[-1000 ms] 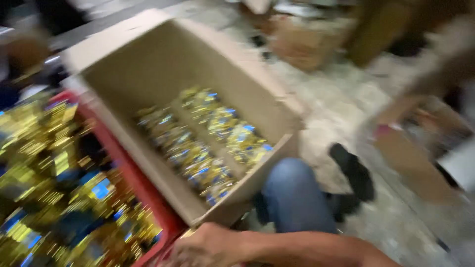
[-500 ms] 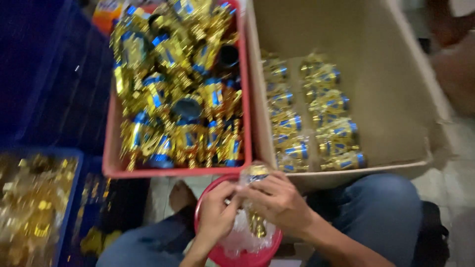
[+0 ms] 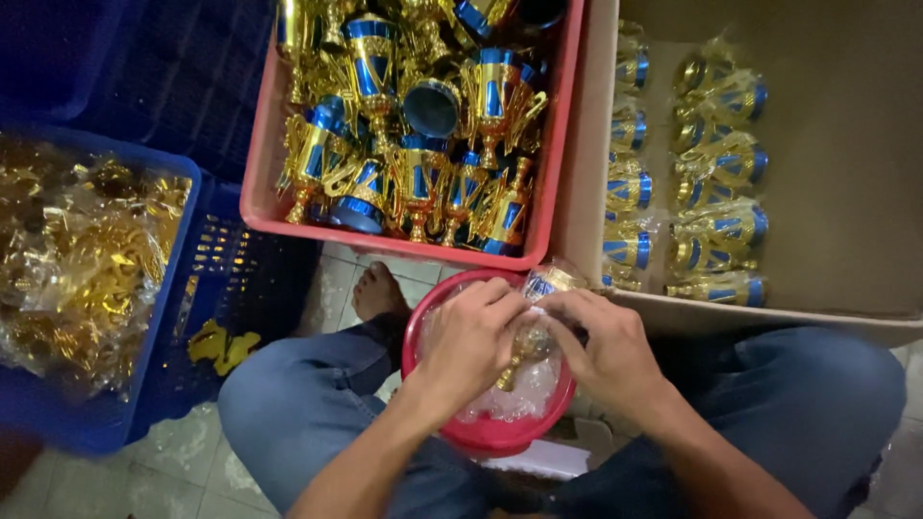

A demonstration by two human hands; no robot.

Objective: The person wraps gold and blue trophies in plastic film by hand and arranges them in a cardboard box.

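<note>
Lower centre of the frame: left hand (image 3: 471, 336) and right hand (image 3: 604, 348), fingers pinched together on a small gold trophy cup (image 3: 527, 344) in a clear plastic bag (image 3: 548, 284), held over a red round bowl (image 3: 481, 434) of clear bags on the lap. Upper centre: red crate (image 3: 261, 192) heaped with loose gold-and-blue cups; upper right: cardboard box (image 3: 846, 135) with bagged cups in rows. Left: blue crate (image 3: 159, 356) of bagged gold parts.
</note>
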